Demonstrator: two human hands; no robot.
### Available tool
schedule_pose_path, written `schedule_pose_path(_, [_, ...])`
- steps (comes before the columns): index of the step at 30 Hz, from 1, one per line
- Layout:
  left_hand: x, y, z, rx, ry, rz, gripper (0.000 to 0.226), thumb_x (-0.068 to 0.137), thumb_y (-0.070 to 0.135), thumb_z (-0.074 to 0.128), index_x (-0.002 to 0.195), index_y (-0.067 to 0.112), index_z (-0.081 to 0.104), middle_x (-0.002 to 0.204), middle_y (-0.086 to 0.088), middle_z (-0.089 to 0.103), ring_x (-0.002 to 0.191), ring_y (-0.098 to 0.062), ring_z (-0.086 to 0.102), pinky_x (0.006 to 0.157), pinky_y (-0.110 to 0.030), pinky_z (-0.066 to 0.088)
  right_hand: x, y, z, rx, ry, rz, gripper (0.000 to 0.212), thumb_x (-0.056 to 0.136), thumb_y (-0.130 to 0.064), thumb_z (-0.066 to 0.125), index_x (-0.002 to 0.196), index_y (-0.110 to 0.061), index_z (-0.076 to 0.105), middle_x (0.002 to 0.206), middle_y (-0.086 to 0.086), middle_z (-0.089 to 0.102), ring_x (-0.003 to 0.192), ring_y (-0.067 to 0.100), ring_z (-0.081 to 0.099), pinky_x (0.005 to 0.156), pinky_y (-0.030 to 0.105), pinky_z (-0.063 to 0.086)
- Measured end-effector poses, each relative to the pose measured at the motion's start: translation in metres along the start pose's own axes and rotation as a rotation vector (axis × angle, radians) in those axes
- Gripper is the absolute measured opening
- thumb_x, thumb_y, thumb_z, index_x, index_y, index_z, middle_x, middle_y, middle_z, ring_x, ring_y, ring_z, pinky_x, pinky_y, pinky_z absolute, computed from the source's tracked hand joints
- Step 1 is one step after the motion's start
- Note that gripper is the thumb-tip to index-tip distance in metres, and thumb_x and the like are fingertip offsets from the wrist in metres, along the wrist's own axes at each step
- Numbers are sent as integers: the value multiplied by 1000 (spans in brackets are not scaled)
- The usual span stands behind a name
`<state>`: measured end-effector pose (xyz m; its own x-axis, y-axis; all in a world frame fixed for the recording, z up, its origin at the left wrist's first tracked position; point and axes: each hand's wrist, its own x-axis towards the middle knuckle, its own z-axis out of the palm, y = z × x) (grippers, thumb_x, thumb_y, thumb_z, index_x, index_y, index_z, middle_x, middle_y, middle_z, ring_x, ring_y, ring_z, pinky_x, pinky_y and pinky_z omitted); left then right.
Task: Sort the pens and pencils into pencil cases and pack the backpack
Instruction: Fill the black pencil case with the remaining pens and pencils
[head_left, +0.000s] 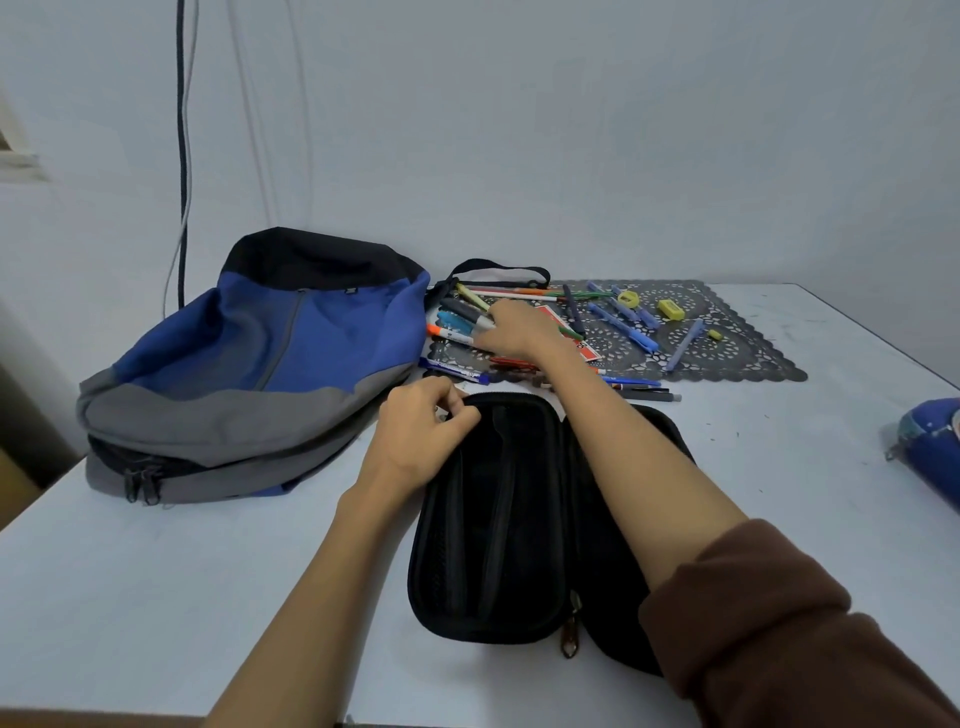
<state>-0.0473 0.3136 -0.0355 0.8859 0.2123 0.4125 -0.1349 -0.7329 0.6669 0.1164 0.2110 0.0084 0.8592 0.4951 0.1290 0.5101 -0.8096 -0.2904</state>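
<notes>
At the near middle of the white table (156, 571): a black pencil case (488, 519), unzipped and laid open flat in two halves, like a book. Long axis almost straight away from the person, from the near edge toward the far wall. Rounded at both ends, of dark fabric, with long narrow pockets along the inside of the left half. A brown zipper pull (571, 639) at the near end, between the two halves. Right half mostly hidden under the right forearm.

Left hand (421, 431) at the far left corner of the case, with curled fingers pinching the rim there, next to the zipper. Right hand (511, 330) stretched over the case to the pile of pens (457, 338), palm down, with the fingertips on a grey marker (470, 312). Not possible to tell whether closed round the marker or only touching it.

Pens pointing in many directions, partly on a dark lace mat (727, 343) behind the case. Several blue pens (623, 327) lying diagonally on the mat, near a yellow sharpener (628, 298) and a yellow eraser (670, 309).

Left of the case, a blue, grey and black backpack (249, 364), lying flat with the black top toward the wall. At the right border of the view, part of a blue pencil case (935, 447), well apart from the black one.
</notes>
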Motion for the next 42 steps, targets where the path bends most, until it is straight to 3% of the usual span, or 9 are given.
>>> schedule_pose_path(5, [0,-1,1,8,14,-2,16,79,19,68,66,15,60,74,6,65,78,-11,59,71,-29,46,4,14,-16,223,44,48,22,94,-30,49,92,-8,53,77,5,54,73,23,52,63,32,38])
schedule_pose_path(12, [0,0,1,-46,-5,-36,18,71,33,62,63,17,61,77,8,67,82,-7,61,71,-22,46,-21,10,-46,1067,-29,155,7,97,-12,54,91,-8,53,76,5,57,61,14,54,57,26,53])
schedule_pose_path(16, [2,-3,3,-143,11,-117,15,78,18,69,66,9,66,82,6,71,86,-7,63,72,-16,44,-52,-12,-48,1328,-113,290,10,93,-11,58,84,-7,56,59,1,55,45,12,54,44,21,49])
schedule_pose_path(20, [1,-6,6,-301,21,-202,17,75,19,67,68,4,67,83,-2,72,79,-16,64,77,-33,50,-90,-25,-25,1268,-226,300,4,90,-6,62,90,-4,59,55,3,56,41,13,52,37,20,42])
schedule_pose_path(22, [0,-4,6,-314,32,-209,26,72,27,62,70,2,67,83,-8,72,77,-20,62,77,-38,50,-107,-26,-17,1229,-226,321,16,87,-3,63,101,2,56,59,8,56,39,15,50,34,20,38])
schedule_pose_path(27, [-2,-2,6,-302,50,-207,29,81,23,61,78,-6,65,84,-21,66,72,-12,51,71,-37,45,-124,-29,-21,1170,-229,327,45,84,-1,70,121,5,46,60,11,62,38,16,57,37,25,50])
schedule_pose_path(33, [-4,0,6,-310,66,-224,43,71,36,52,77,-5,64,78,-18,65,68,-11,49,67,-32,42,-136,-32,-25,1112,-425,311,28,87,-2,68,107,10,54,58,16,65,44,25,64,42,31,56])
schedule_pose_path(37, [-4,-1,7,-313,67,-232,39,69,34,53,74,-4,63,78,-19,64,68,-10,47,64,-27,40,-132,-27,-22,1082,-407,337,28,91,-4,62,112,12,54,72,18,59,43,23,62,44,33,57])
schedule_pose_path(42, [-3,-4,9,-286,74,-237,22,83,16,62,75,-4,63,84,-19,67,74,-11,52,66,-25,40,-130,-23,-19,1021,-431,297,29,85,0,68,109,11,55,70,16,60,44,21,62,42,27,54])
